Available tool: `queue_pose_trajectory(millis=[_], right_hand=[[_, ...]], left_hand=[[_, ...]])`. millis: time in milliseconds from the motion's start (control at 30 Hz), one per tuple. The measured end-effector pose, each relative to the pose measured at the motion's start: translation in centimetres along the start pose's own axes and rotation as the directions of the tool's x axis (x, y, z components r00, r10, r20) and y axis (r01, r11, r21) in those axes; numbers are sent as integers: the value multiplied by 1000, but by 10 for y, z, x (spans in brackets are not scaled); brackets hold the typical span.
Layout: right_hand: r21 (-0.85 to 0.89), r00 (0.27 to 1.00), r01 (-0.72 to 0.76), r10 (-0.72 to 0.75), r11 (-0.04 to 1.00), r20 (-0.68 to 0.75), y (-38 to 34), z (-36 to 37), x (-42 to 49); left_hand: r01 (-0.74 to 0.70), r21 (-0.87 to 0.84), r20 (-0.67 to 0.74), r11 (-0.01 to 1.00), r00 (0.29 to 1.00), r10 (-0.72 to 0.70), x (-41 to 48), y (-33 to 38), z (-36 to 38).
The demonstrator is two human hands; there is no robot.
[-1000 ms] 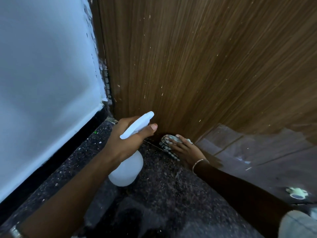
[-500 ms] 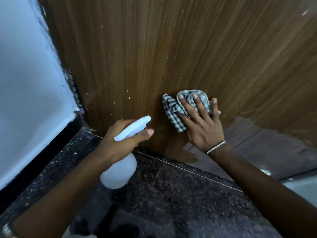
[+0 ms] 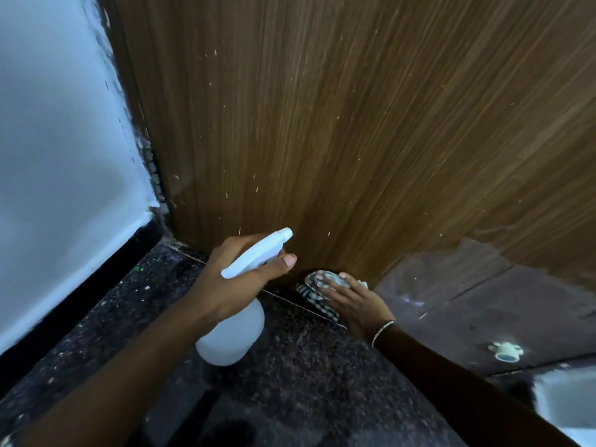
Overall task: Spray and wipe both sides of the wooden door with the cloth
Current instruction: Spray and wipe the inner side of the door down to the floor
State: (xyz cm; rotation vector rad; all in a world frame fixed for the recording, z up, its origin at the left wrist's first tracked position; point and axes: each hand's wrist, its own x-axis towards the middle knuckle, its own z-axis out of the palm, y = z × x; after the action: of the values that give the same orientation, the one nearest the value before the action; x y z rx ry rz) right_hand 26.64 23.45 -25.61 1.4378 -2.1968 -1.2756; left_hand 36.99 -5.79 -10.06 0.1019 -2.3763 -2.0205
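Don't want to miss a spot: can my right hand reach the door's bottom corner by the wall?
Probably not directly: the left hand and spray bottle sit between the right hand and that corner.

Wall (image 3: pixel 58 156) and floor (image 3: pixel 306 375) box in the door (image 3: pixel 322 124) corner.

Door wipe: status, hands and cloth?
Left hand grips spray bottle. Right hand presses cloth at door bottom edge. Nothing in the way.

white spray bottle (image 3: pixel 230 333) in left hand (image 3: pixel 238 279), grey-white checked cloth (image 3: pixel 314 295) under right hand (image 3: pixel 358 304), brown vertical-grain door (image 3: pixel 322 124) above both, dark speckled floor (image 3: pixel 306 366) below, bluish-white wall (image 3: pixel 58 156) to their left
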Motion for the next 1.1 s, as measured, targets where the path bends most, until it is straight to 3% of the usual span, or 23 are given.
queue_pose_trajectory(millis=[67, 133, 267, 333, 400, 567, 667, 767, 833, 900, 1100], right_hand=[[55, 986, -90, 96, 994, -133, 13, -11, -6], [122, 922, -259, 283, 958, -264, 34, -31, -16], [276, 660, -582, 643, 765, -388, 93, -93, -33], [304, 579, -628, 691, 716, -431, 116, -112, -35], [301, 558, -626, 683, 719, -472, 125, -113, -33], [243, 599, -588, 617, 772, -510, 101, -68, -25], [138, 784, -442, 457, 886, -420, 64, -28, -24], [-8, 978, -188, 187, 982, -91, 16, 8, -25], [-7, 995, -26, 27, 1000, 99, -9, 24, -30], [43, 977, 42, -50, 998, 206, -26, 35, -34], [220, 963, 31, -88, 975, 255, -28, 54, -49]], left_hand=[[-6, 0, -5, 1000, 1000, 6, 2, 1, 0], [-18, 2, 4, 1000, 1000, 18, 4, 3, 4], [-45, 7, 37, 999, 998, 45, 8, 8, 18], [-49, 3, 50, 999, 998, 48, 9, 12, 24], [-35, -5, 64, 999, 997, 36, 11, 15, 29], [-19, -2, 63, 1000, 998, 19, 15, 12, 38], [-18, 4, 61, 1000, 998, 18, 16, 8, 37], [-15, 6, 50, 1000, 999, 14, 16, 6, 34], [-11, 13, 54, 1000, 998, 10, 17, 4, 33], [-16, 16, 72, 1000, 997, 15, 15, 3, 32], [0, 11, 71, 1000, 997, -1, 7, 4, 31]])
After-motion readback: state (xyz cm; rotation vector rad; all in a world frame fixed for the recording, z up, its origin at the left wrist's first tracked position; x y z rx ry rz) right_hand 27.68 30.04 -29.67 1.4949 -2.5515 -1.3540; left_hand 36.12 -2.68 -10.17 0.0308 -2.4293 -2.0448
